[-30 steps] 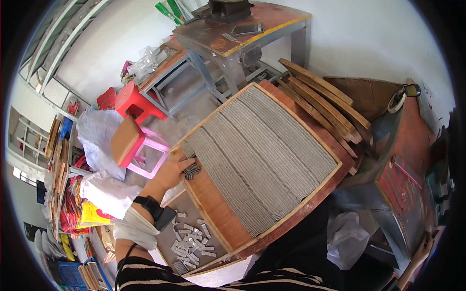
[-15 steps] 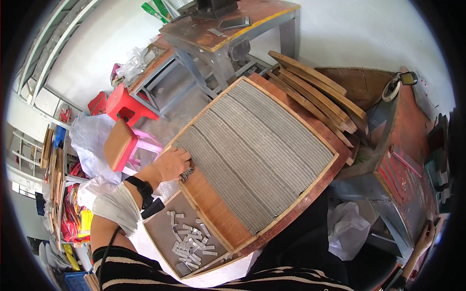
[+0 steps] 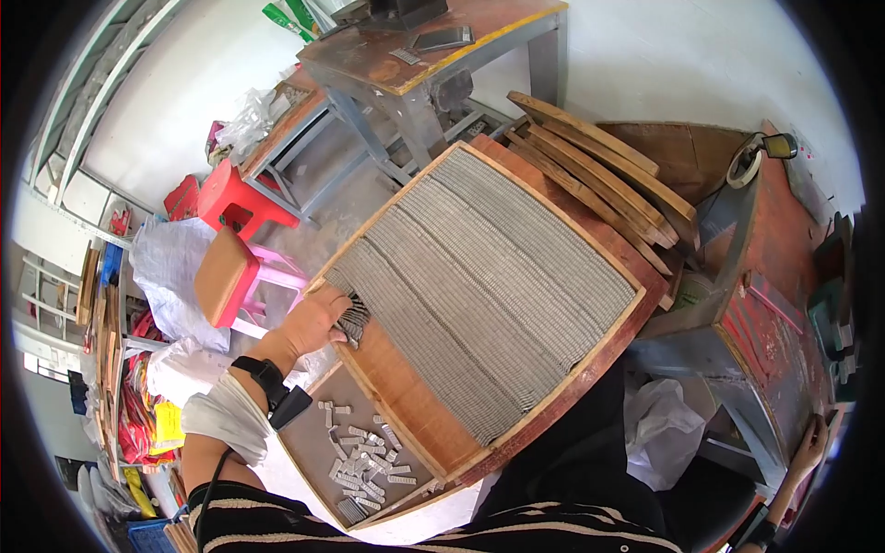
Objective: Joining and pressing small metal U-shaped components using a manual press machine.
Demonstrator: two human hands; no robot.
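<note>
My left hand is closed on a small stack of thin grey strips, at the left edge of a wood-rimmed tray. Tight rows of similar grey strips cover most of the tray, while a band of bare wood shows along its near left side. Beside it, a smaller wooden box holds a loose heap of short pale pieces. Far to the right, my right hand rests by the edge of a worn red surface, fingers stretched out; nothing visible is in it.
Wooden boards lean in a stack behind the tray. To the right stands a worn metal-framed bench; a plastic bag hangs below it. A pink stool, a red stool and a table are beyond.
My left hand has drawn slightly left and back from the rows. More of the grey strips in its fingers now shows, fanned out. My right hand has hardly moved.
</note>
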